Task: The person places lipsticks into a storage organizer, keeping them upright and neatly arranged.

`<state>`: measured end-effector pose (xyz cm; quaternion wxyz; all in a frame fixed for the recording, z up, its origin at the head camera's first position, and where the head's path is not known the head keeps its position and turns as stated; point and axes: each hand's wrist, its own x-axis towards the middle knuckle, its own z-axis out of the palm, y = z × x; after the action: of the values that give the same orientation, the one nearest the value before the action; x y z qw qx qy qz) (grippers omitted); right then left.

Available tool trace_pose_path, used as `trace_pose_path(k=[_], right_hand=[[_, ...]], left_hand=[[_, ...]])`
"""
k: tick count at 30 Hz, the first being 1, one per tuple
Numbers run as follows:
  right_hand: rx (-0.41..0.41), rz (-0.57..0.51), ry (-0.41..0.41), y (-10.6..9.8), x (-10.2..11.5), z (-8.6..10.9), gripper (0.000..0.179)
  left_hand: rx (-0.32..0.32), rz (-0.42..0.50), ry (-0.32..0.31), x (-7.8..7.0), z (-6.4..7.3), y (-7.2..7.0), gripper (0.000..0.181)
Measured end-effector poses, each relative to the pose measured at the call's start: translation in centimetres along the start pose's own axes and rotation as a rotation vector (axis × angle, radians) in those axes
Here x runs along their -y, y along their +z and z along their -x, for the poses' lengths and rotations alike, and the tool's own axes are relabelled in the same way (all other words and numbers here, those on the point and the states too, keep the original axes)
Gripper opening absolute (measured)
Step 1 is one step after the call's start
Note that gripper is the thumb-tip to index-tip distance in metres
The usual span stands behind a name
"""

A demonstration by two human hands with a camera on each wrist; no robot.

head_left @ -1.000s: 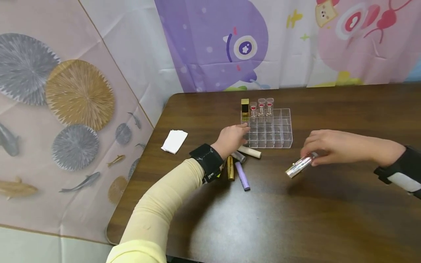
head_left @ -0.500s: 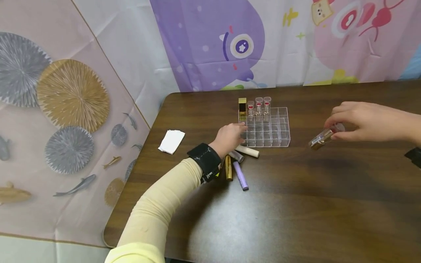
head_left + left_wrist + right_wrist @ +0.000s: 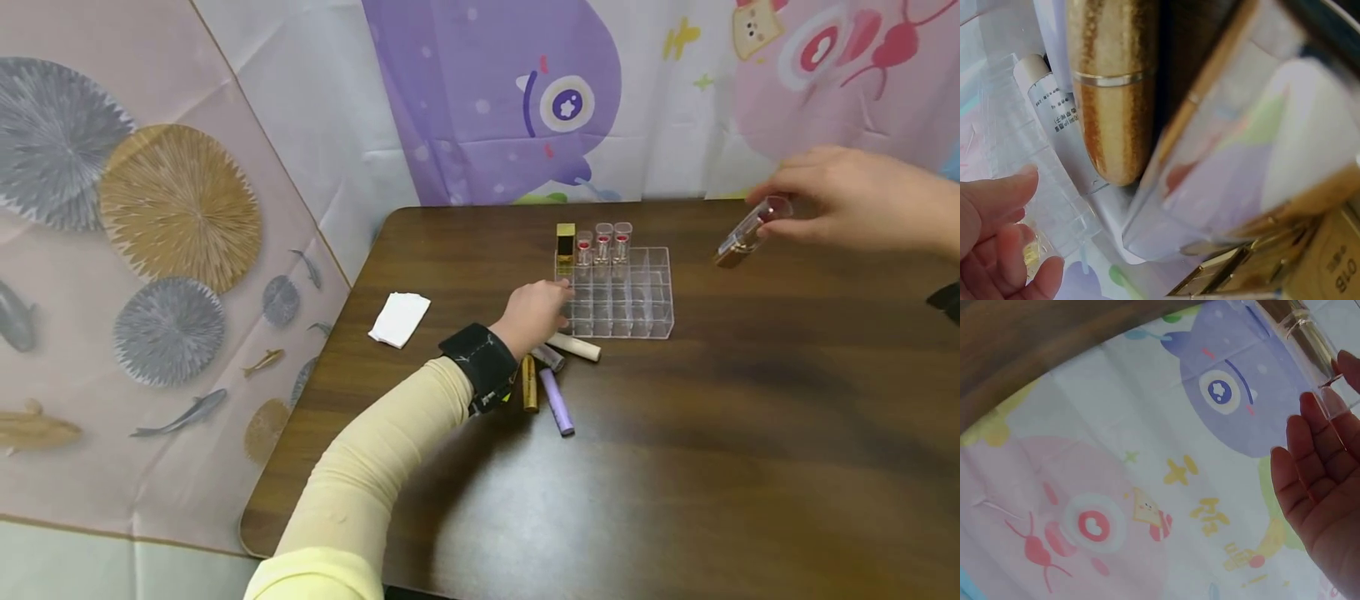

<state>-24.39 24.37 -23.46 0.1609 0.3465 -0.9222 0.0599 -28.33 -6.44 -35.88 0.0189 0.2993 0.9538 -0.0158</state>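
My right hand (image 3: 840, 200) pinches a lipstick (image 3: 741, 237) with a clear cap and gold base, tilted in the air to the right of the organizer. In the right wrist view, the lipstick (image 3: 1311, 353) shows at the upper right, by the fingertips. My left hand (image 3: 536, 313) rests at the left edge of the clear compartmented organizer (image 3: 651, 313), its fingertips at the side wall. Along the organizer's back row stand a gold-and-black cosmetic (image 3: 566, 245) and several clear-capped lipsticks (image 3: 603, 243) showing red.
By my left wrist lie a cream tube (image 3: 576, 347), a grey tube (image 3: 551, 357), a gold tube (image 3: 530, 385) and a lilac tube (image 3: 557, 403). White paper sheets (image 3: 400, 319) lie at the table's left. A patterned cloth (image 3: 480, 108) hangs behind the table.
My right hand has lifted the lipstick away from the front right of the organizer, up toward the table's far right. My left hand has stayed at the organizer's edge.
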Motion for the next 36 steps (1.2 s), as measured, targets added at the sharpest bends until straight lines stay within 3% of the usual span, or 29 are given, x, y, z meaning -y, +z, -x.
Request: trace_pose_path(k=[11, 18, 25, 36], right_hand=[[0.031, -0.042, 0.108, 0.6, -0.5, -3.7, 0.031], [-0.002, -0.07, 0.086, 3.2, -1.4, -6.1, 0.028], [0.038, -0.088, 0.104, 5.5, -1.5, -8.0, 0.031], [0.121, -0.098, 0.06, 8.4, -0.3, -9.7, 0.027]], left_hand=[[0.036, -0.07, -0.002, -0.5, -0.1, 0.0, 0.043], [0.051, -0.114, -0.002, -0.4, 0.1, -0.1, 0.041], [0.047, -0.129, 0.016, -0.2, 0.1, -0.3, 0.042], [0.043, -0.142, 0.018, -0.1, 0.1, -0.4, 0.038]])
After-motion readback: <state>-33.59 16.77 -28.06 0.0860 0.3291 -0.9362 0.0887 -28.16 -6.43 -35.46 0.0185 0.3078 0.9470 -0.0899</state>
